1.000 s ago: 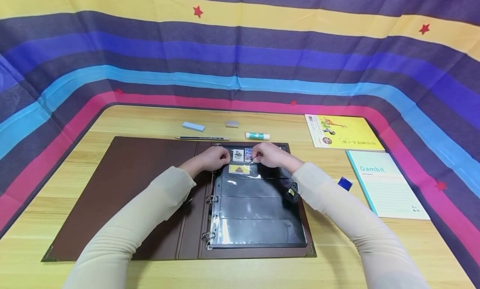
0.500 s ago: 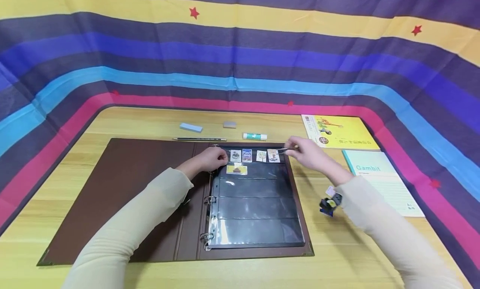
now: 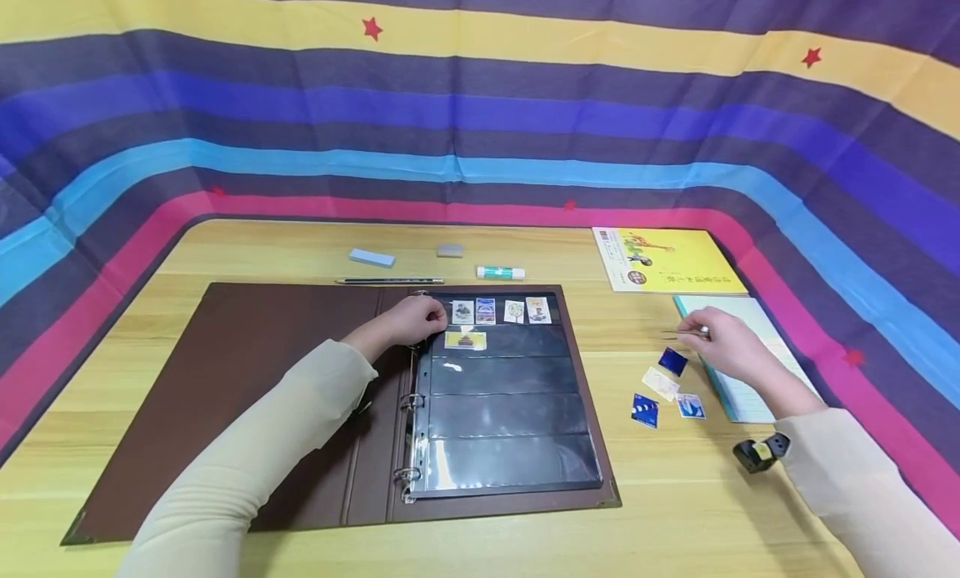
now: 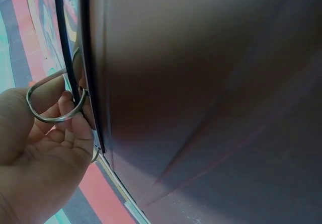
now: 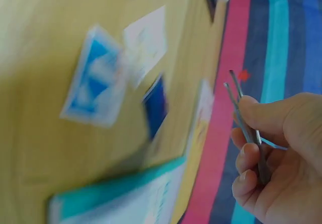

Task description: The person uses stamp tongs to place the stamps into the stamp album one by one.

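A brown ring binder [image 3: 277, 378] lies spread on the table, with a black stamp page [image 3: 510, 415] of clear pockets on its right side. Several stamps fill the top pocket, among them a tree stamp [image 3: 513, 312]; a yellow stamp [image 3: 466, 340] sits in the row below. At the page's upper left corner, my left hand [image 3: 417, 319] pinches the page edge beside a metal ring [image 4: 55, 118]. My right hand [image 3: 723, 344] holds metal tweezers [image 5: 246, 121], their tips apart with nothing between. Just below it lie loose stamps: dark blue [image 3: 672, 361], pale [image 3: 661, 384], blue [image 3: 645, 410] and blue-white [image 3: 691, 406].
Under my right hand is a Gambit notebook [image 3: 742, 394], with a yellow book [image 3: 682, 261] behind it. A glue stick [image 3: 500, 273], a pencil [image 3: 390, 281], a grey eraser [image 3: 450, 250] and a light blue block [image 3: 372, 258] lie behind the binder. Striped cloth [image 3: 450, 103] surrounds the table.
My right hand with the tweezers has moved right, from the top pocket to above the loose stamps, uncovering the stamps in that pocket. My left hand has stayed at the page corner.
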Action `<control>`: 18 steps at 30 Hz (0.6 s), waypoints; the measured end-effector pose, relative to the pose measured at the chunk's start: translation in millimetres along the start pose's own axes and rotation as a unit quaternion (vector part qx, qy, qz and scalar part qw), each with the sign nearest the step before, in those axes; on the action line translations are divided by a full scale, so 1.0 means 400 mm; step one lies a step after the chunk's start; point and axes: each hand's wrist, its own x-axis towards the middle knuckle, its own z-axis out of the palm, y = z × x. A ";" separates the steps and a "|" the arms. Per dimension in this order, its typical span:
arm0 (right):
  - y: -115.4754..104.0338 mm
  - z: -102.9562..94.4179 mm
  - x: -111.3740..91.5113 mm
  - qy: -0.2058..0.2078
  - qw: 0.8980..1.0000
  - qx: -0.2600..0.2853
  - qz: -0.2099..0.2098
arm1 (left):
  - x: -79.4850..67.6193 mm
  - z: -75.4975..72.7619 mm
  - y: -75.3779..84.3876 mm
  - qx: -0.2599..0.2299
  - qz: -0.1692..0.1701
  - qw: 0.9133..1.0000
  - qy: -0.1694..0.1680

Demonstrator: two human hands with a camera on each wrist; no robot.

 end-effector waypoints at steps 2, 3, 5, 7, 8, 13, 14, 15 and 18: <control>0.024 0.000 -0.016 -0.006 1.000 -0.012 0.012 | -0.001 0.000 0.000 -0.001 -0.001 1.000 0.001; 0.034 0.001 -0.023 -0.010 1.000 -0.017 0.019 | -0.001 0.001 -0.001 -0.003 -0.002 1.000 0.001; 0.050 0.003 -0.035 -0.017 0.999 -0.023 0.032 | -0.002 0.001 -0.002 -0.006 -0.003 1.000 0.001; 0.062 0.007 -0.043 -0.023 0.998 -0.027 0.043 | -0.002 0.001 -0.003 -0.010 -0.003 1.000 0.000; 0.066 0.008 -0.046 -0.026 0.998 -0.029 0.047 | -0.002 0.001 -0.003 -0.011 -0.004 1.000 0.000; 0.075 0.012 -0.052 -0.044 0.996 -0.039 0.063 | -0.004 0.001 -0.001 -0.012 -0.003 1.000 -0.001; 0.076 0.012 -0.052 -0.048 0.996 -0.041 0.066 | -0.003 0.001 -0.001 -0.012 -0.004 1.000 -0.001; 0.076 0.013 -0.053 -0.053 0.995 -0.042 0.069 | -0.003 0.001 -0.001 -0.012 -0.004 1.000 -0.001; 0.076 0.015 -0.053 -0.060 0.994 -0.043 0.076 | -0.001 0.001 0.000 -0.009 -0.005 1.000 0.000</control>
